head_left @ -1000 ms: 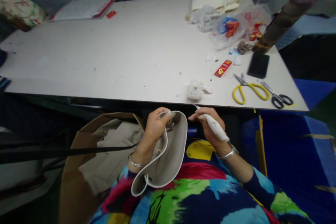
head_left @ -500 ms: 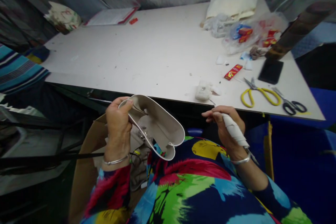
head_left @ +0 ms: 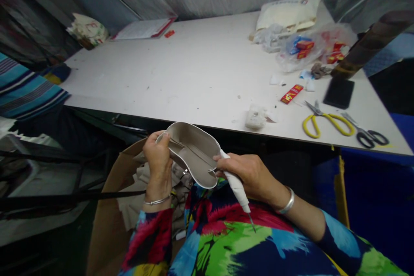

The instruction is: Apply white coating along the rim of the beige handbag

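A beige, curved shoe-like piece (head_left: 194, 148) with an open top hangs in front of the table edge. My left hand (head_left: 157, 153) pinches its left end, thumb on the rim. At its right end, my right hand (head_left: 247, 172) has thumb and fingers at the rim. The same hand is closed around a white-wrapped tool handle (head_left: 236, 187), whose thin metal tip points down toward my lap. Whether the right fingertips also grip the piece is hard to tell.
On the white table (head_left: 181, 73) lie yellow-handled scissors (head_left: 328, 120), black-handled scissors (head_left: 371, 136), a phone (head_left: 339, 92), a red packet (head_left: 291, 94) and a white lump (head_left: 255, 117). Below left, a cardboard box (head_left: 111, 198) holds beige pieces. A person in striped cloth (head_left: 29, 88) is at the left.
My right hand has moved left to the piece's right end, and its tool now points down instead of toward the table. The piece has turned slightly in my left hand.
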Available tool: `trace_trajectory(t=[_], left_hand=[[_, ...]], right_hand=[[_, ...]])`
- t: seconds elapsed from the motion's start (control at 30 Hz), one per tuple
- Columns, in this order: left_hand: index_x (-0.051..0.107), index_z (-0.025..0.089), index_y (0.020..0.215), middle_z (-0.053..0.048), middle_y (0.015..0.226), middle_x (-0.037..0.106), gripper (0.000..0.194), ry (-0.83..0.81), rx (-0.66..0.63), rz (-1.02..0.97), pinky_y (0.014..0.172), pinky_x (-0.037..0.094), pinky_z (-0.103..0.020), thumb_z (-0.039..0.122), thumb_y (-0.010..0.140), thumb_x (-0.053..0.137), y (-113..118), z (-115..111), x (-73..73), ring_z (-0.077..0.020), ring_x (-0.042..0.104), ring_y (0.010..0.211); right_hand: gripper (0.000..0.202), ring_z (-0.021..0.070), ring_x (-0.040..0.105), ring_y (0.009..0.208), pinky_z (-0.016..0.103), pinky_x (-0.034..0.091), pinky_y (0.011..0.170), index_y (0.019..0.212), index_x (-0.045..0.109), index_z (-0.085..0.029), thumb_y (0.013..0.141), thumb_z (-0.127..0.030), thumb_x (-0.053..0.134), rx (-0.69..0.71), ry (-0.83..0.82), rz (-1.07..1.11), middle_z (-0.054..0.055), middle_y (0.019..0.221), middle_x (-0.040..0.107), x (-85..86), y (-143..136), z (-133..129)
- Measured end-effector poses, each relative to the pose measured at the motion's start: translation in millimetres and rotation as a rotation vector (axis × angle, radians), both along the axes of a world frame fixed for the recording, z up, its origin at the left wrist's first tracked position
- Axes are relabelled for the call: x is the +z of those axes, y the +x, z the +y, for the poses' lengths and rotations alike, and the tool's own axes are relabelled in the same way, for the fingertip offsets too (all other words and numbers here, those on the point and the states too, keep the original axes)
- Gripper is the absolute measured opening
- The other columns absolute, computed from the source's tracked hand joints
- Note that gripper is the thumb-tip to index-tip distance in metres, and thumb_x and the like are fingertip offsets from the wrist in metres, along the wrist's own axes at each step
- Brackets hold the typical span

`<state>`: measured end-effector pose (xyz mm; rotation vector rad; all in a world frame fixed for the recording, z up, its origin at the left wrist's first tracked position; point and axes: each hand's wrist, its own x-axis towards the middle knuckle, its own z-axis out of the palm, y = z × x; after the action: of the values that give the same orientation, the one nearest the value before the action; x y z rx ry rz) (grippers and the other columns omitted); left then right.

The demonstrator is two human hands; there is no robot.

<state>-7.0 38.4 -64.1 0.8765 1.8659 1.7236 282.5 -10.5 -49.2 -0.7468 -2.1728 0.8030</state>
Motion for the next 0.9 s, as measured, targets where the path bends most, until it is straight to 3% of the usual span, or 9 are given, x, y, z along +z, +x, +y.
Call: trace_trajectory(t=[0.13, 0.27, 0.4, 0.47, 0.67, 0.9], left_hand=[[0.069, 0.014, 0.084, 0.001, 0.069, 0.063, 0.033, -0.026, -0.019, 0.064, 0.061, 0.046, -0.025, 0.041, 0.067, 0.076, -4.5, 1.0, -9.4, -0.0143, 0.056, 0.062], [0.074, 0.014, 0.086, -0.003, 0.074, 0.068, 0.029, -0.058, -0.03, 0.175, 0.065, 0.048, -0.026, 0.04, 0.073, 0.078, -7.6, -9.7, -15.4, -0.0173, 0.061, 0.069], [0.078, 0.017, 0.089, -0.004, 0.083, 0.073, 0.022, -0.089, -0.062, 0.281, 0.073, 0.05, -0.027, 0.036, 0.078, 0.079, -2.8, -25.6, -13.5, -0.0209, 0.066, 0.08], [0.078, 0.018, 0.088, -0.004, 0.084, 0.074, 0.017, -0.094, -0.077, 0.36, 0.077, 0.051, -0.027, 0.034, 0.081, 0.078, 1.4, -30.6, -11.7, -0.0214, 0.068, 0.083], [0.077, 0.019, 0.086, -0.004, 0.086, 0.075, 0.014, -0.09, -0.081, 0.414, 0.084, 0.052, -0.03, 0.032, 0.084, 0.074, 7.6, -33.2, -14.3, -0.0219, 0.069, 0.085], [0.079, 0.019, 0.089, -0.004, 0.088, 0.077, 0.012, -0.092, -0.069, 0.412, 0.084, 0.052, -0.029, 0.029, 0.084, 0.075, 4.7, -38.1, -16.1, -0.0213, 0.07, 0.086]], right_hand=[[0.02, 0.0167, 0.064, 0.072, 0.027, 0.038, 0.061, 0.103, 0.063, -0.021, 0.106, -0.041, 0.06, 0.013, 0.123, -0.188, 0.004, 0.085, 0.071, 4.9, -21.9, 9.4], [0.028, 0.0184, 0.061, 0.069, 0.03, 0.03, 0.059, 0.097, 0.06, -0.021, 0.099, -0.047, 0.07, -0.121, 0.18, -0.334, 0.005, 0.082, 0.07, 4.0, -32.0, 17.0], [0.015, 0.02, 0.061, 0.071, 0.031, 0.029, 0.059, 0.104, 0.059, -0.022, 0.093, -0.019, 0.07, -0.25, 0.204, -0.454, 0.005, 0.086, 0.07, -1.6, -29.6, 16.4], [0.024, 0.0199, 0.06, 0.073, 0.031, 0.03, 0.06, 0.106, 0.059, -0.022, 0.09, -0.005, 0.063, -0.276, 0.208, -0.483, 0.006, 0.089, 0.069, -4.1, -26.9, 14.1], [0.027, 0.0188, 0.06, 0.075, 0.029, 0.042, 0.065, 0.112, 0.056, -0.021, 0.093, -0.003, 0.051, -0.268, 0.071, -0.326, 0.006, 0.095, 0.061, -8.1, -18.5, 9.8], [0.03, 0.0173, 0.059, 0.078, 0.027, 0.046, 0.068, 0.118, 0.053, -0.024, 0.094, -0.006, 0.055, -0.264, -0.107, -0.071, 0.005, 0.102, 0.058, -17.5, -14.2, 8.8]])
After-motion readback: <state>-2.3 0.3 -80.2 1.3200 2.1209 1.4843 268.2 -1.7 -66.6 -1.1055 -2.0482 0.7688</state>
